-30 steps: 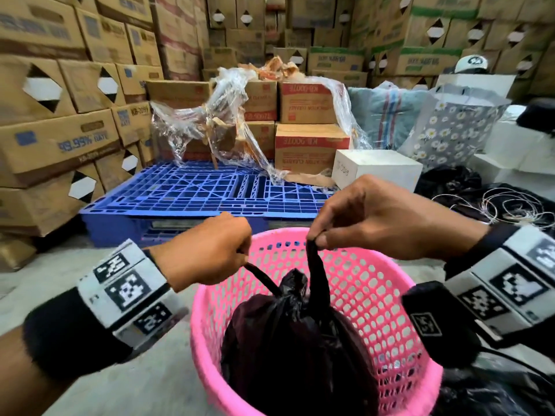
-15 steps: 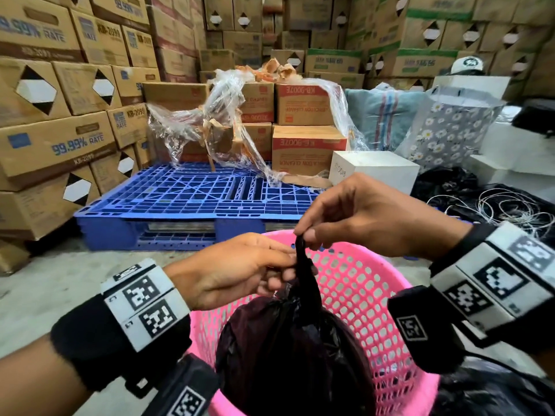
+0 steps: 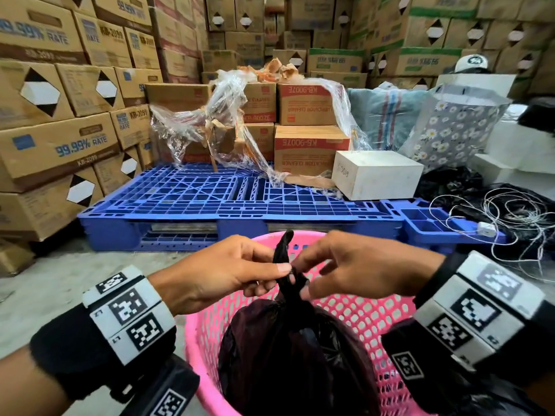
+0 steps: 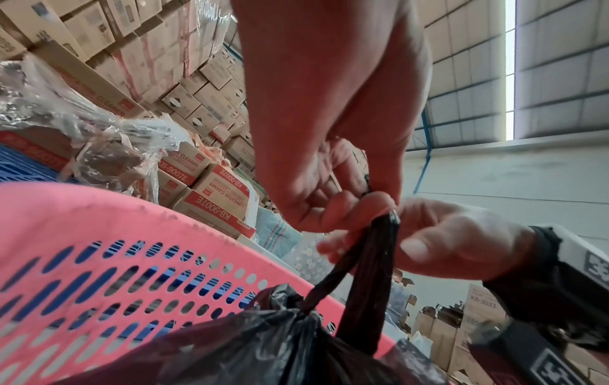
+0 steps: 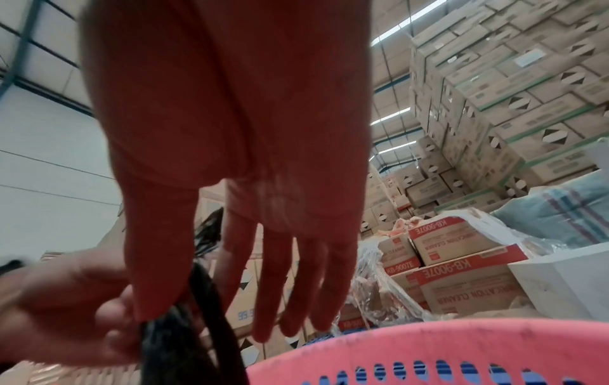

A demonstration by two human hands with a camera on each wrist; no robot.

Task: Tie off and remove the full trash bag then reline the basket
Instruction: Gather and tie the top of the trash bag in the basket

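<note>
Above the pink basket (image 3: 354, 319), left hand (image 3: 219, 274) and right hand (image 3: 360, 268) are both pinching the twisted neck of the black trash bag (image 3: 288, 349); bag body is sitting inside the basket, below the grip.

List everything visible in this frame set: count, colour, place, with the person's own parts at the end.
Black plastic trash bag: one, black, inside basket, twisted strands gathered above it.
Pink perforated plastic basket: one, pink, on the floor, nearest the camera.
Blue plastic pallet: one, blue, behind basket.
Brown cardboard boxes: many, brown, stacked left and rear.
Red-banded cartons: several, on pallet.
Crumpled clear plastic wrap: clear, draped over cartons.
White box: one, pallet's right end.
Floral bag: one, grey, right rear.
Tangled white cord: right, on black sheeting.
Left hand: pinches bag strands.
Right hand: pinches bag strands.
</note>
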